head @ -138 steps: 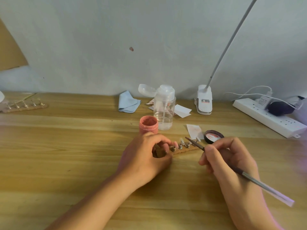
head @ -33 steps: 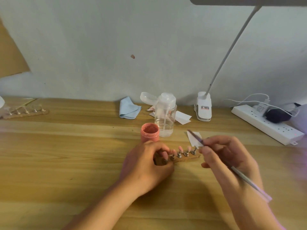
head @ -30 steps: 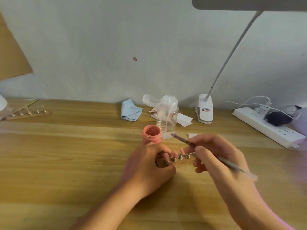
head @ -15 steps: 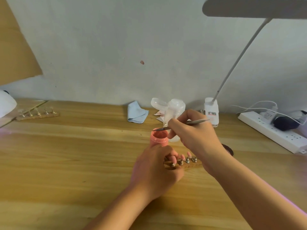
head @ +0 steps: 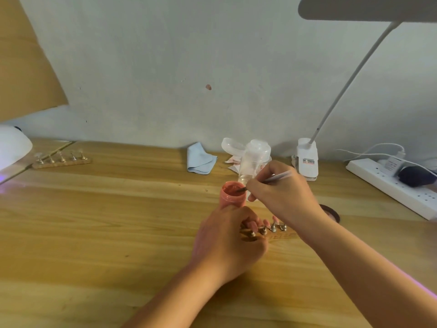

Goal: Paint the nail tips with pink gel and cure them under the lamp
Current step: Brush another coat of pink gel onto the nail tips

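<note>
A pale grey-white wall point(head: 165, 55) runs behind everything, plain but for a small reddish mark point(head: 208, 87). A brown board point(head: 23, 55) covers its upper left corner. A light wooden table point(head: 94, 233) with long grain fills the foreground. At its far side stands a white desk lamp point(head: 307, 159), thin arm slanting up to a flat head at the top right. The light is soft

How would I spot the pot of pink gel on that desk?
Find the wooden desk, then the clear pump bottle near its middle. Just in front stands the pink jar, lidless, the only pink container, with a brush dipped in.
</note>
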